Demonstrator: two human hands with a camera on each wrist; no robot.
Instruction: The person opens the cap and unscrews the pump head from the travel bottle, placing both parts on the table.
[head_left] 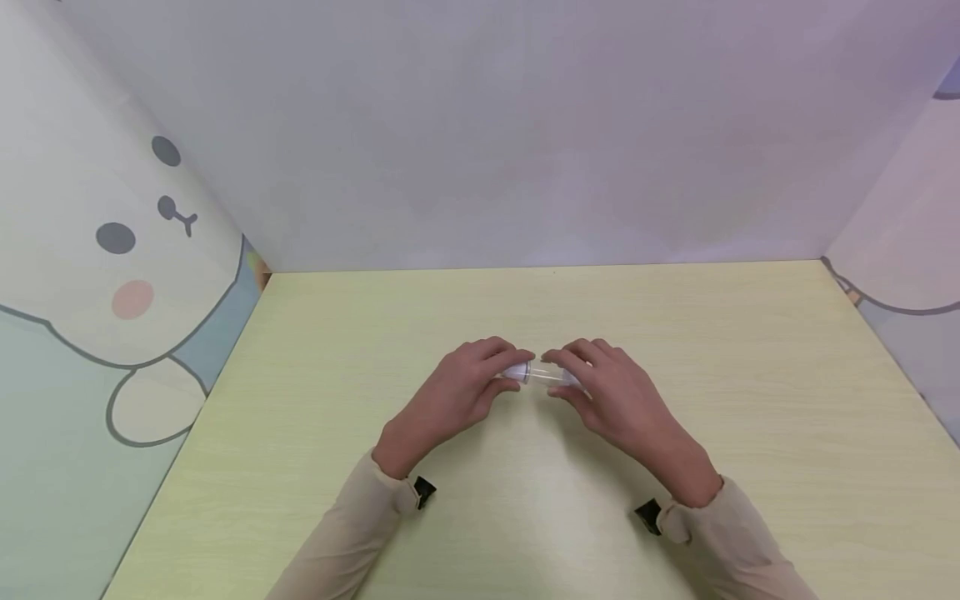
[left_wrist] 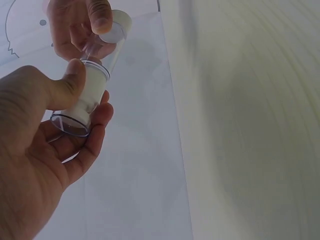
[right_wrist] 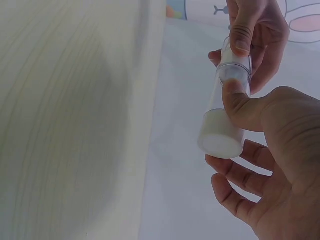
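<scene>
A slim clear plastic pump bottle (head_left: pixel 546 375) is held sideways between both hands above the table. My left hand (head_left: pixel 468 383) grips its capped end, thumb on one side and fingers curled round the other. Inside the clear cap (left_wrist: pixel 70 125) a white pump top shows through. My right hand (head_left: pixel 618 396) holds the transparent body at the opposite end, its thumb pressed along the side. A white base (right_wrist: pixel 220 137) closes that end, facing the right wrist camera. Between the hands, a ring-like seam (right_wrist: pixel 235 66) crosses the bottle.
Beneath the hands lies a pale wood-grain table (head_left: pixel 345 333). A plain light wall (head_left: pixel 525 150) rises behind its far edge, and cartoon-printed panels (head_left: pixel 97 333) stand at the sides. Small black wrist mounts (head_left: pixel 649 517) stick out by both sleeves.
</scene>
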